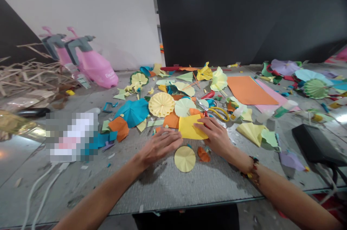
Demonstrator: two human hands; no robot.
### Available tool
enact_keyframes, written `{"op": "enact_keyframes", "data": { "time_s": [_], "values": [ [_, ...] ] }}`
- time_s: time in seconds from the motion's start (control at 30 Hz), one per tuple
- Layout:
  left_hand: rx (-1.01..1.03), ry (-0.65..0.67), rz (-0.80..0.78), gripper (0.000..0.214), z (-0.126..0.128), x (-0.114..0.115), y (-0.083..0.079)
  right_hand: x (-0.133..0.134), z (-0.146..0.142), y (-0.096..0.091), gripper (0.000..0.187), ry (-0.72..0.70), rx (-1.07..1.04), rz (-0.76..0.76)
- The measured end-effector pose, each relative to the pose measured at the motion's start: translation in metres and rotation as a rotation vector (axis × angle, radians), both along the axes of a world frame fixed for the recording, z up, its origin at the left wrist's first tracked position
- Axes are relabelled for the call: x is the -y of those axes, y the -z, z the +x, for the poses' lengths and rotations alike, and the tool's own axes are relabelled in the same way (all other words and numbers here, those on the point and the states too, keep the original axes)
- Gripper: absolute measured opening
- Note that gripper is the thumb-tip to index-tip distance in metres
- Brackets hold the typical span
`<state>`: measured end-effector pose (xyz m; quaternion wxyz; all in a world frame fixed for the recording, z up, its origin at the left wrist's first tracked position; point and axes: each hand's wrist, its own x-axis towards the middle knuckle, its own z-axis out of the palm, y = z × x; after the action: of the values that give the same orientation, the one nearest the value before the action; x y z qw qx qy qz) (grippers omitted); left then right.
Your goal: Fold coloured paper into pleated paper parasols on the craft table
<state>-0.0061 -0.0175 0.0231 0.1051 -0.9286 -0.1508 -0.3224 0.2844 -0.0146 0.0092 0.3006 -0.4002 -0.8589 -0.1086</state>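
Yellow rectangular paper sheet [191, 127] lies at twelve o'clock on the grey desk [168, 190], the right hand [214, 136] pressing it down unclenched, the open left hand [159, 146] flat at its edge, grasping nothing.

Paper-craft workshop or studio, by all signs. A long speckled grey worktable [168, 190] strewn with cut and folded coloured paper: a yellow pleated paper rosette [161, 104], a flat orange paper sheet [252, 90], scraps in teal and green. Yellow-handled steel scissors [217, 113] among the offcuts, a plain working tool. Off to the left, a heap of thin pale wooden sticks [29, 74] and two pink-and-grey moulded figures [94, 67], their exact form hard to make out. Behind all this, a plain white wall [89, 5] and tall matt black panels [217, 13] — a makeshift, studio-like backdrop. Thin white cables [40, 194] across the near table corner — workspace clutter.
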Motion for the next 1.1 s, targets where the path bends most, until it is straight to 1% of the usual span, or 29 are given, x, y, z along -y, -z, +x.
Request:
{"op": "enact_keyframes", "data": {
  "time_s": [0.13, 0.2, 0.27, 0.37, 0.5, 0.63, 0.77, 0.9, 1.03, 1.1],
  "values": [
    [-0.002, -0.074, 0.057, 0.033, 0.007, 0.0, 0.002, 0.002, -0.007, -0.005, 0.047, -0.013, -0.029, 0.071],
    [-0.016, -0.112, 0.091, 0.03, 0.012, 0.001, 0.003, 0.004, -0.01, -0.007, 0.048, -0.052, -0.051, 0.094],
    [-0.038, -0.132, 0.114, 0.029, 0.018, 0.001, 0.003, 0.007, -0.013, -0.009, 0.043, -0.111, -0.059, 0.106],
    [-0.066, -0.142, 0.117, 0.031, 0.025, 0.003, 0.005, 0.011, -0.014, -0.011, 0.032, -0.198, -0.045, 0.131],
    [-0.124, -0.163, 0.103, 0.03, 0.029, 0.006, 0.009, 0.012, -0.016, -0.01, 0.025, -0.255, -0.015, 0.156],
    [-0.145, -0.152, 0.11, 0.029, 0.03, 0.008, 0.012, 0.011, -0.018, -0.011, 0.019, -0.266, -0.032, 0.177],
    [-0.171, -0.129, 0.08, 0.036, 0.029, 0.007, 0.014, 0.011, -0.021, -0.011, 0.015, -0.258, -0.046, 0.174],
    [-0.074, -0.104, 0.035, 0.03, 0.03, 0.004, 0.018, 0.011, -0.024, -0.01, 0.014, -0.25, -0.048, 0.185],
    [0.069, -0.14, -0.078, 0.024, 0.028, -0.001, 0.021, 0.011, -0.023, -0.009, 0.013, -0.272, -0.061, 0.19],
    [0.093, -0.152, -0.097, 0.025, 0.025, -0.003, 0.02, 0.012, -0.021, -0.009, 0.015, -0.297, -0.073, 0.181]
  ]
}}
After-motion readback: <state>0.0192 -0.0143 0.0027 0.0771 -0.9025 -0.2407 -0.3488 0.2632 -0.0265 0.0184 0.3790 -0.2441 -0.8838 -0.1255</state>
